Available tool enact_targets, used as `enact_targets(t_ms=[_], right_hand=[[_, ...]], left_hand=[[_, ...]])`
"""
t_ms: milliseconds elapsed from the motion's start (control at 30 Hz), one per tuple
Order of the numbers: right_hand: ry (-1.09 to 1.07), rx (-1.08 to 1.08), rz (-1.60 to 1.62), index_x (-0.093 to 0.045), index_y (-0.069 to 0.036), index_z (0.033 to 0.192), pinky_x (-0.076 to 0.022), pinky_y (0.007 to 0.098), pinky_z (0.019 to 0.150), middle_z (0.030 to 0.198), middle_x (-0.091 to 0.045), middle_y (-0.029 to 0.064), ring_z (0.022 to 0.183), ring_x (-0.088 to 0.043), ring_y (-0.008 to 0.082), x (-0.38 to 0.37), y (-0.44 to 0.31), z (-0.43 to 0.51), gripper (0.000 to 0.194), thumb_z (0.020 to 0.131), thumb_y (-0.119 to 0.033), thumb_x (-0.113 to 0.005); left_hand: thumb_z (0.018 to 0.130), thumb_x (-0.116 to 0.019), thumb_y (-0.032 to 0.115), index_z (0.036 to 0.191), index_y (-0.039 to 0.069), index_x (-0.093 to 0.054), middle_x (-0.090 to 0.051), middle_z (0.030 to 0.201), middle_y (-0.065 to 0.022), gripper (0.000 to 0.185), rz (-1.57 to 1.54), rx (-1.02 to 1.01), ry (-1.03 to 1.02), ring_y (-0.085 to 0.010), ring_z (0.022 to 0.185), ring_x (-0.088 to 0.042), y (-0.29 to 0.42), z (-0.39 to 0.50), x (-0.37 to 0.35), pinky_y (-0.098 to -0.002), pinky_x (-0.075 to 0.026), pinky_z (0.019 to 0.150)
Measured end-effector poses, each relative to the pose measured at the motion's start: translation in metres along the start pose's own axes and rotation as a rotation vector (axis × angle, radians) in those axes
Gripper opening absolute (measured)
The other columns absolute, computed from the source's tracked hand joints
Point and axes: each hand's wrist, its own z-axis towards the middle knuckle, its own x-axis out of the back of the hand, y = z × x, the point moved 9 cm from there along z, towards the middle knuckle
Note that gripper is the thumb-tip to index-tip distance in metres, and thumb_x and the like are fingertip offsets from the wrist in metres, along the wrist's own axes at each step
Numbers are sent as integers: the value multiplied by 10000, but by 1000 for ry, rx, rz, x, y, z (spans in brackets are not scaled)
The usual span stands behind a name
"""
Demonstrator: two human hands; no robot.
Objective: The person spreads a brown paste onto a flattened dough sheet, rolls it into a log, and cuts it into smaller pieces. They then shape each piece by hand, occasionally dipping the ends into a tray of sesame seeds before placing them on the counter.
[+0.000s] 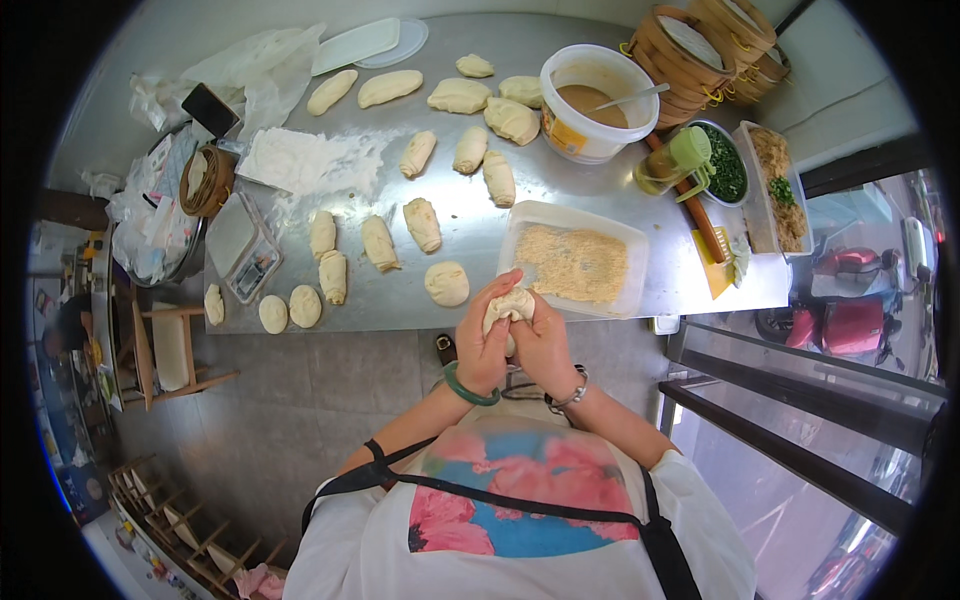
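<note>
Both hands cup one piece of pale dough near the front edge of the steel table. My left hand, with a green bangle at the wrist, grips it from the left, and my right hand from the right; the thumbs press at its folded middle. Just beyond lies a clear plastic tray holding tan crumbly powder. A round dough piece rests left of my hands. Several rolled dough pieces, such as one dough roll, and flatter dough pieces are spread over the table.
A white bucket of brown paste with a spoon stands at the back. Right of it are bamboo steamers, an oil jug, a rolling pin, a bowl of chopped greens and a filling tub. White flour lies left.
</note>
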Motion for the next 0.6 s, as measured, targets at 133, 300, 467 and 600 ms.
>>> enact_targets(t_ms=[133, 300, 467, 600], right_hand=[[-89, -294, 660, -582, -32, 1181, -469, 266, 854, 1044, -622, 32, 984, -583, 130, -4, -25, -13, 333, 875, 42, -471], [18, -136, 429, -590, -23, 1172, -484, 273, 874, 1052, -615, 44, 985, -584, 131, 7, -18, -8, 311, 892, 26, -463], [80, -85, 641, -593, -15, 1116, -499, 278, 850, 1060, -623, 57, 992, -588, 126, 25, -20, -4, 277, 875, 22, -460], [-132, 11, 484, -513, -19, 1244, -441, 313, 967, 1185, -590, 73, 1130, -544, 155, 15, -31, -16, 364, 883, -68, -525]], left_hand=[[870, -397, -56, 1222, -15, -526, -460, 1389, -213, 377, -30, -32, 37, -289, 1291, -446, 28, 8, -2, -371, -324, 1087], [806, -405, -42, 1279, -15, -499, -358, 1470, -201, 483, 268, -165, -95, -298, 1349, -374, 29, 16, -17, -386, -315, 1093], [834, -613, 477, 1487, 5, -188, -262, 1514, -188, 912, 182, -177, -204, -308, 1353, -346, 28, 26, -30, -376, -309, 1084], [844, -584, 437, 1357, 3, -428, -357, 1476, -178, 690, 150, -58, -11, -279, 1312, -400, -6, 25, -15, -403, -352, 1068]])
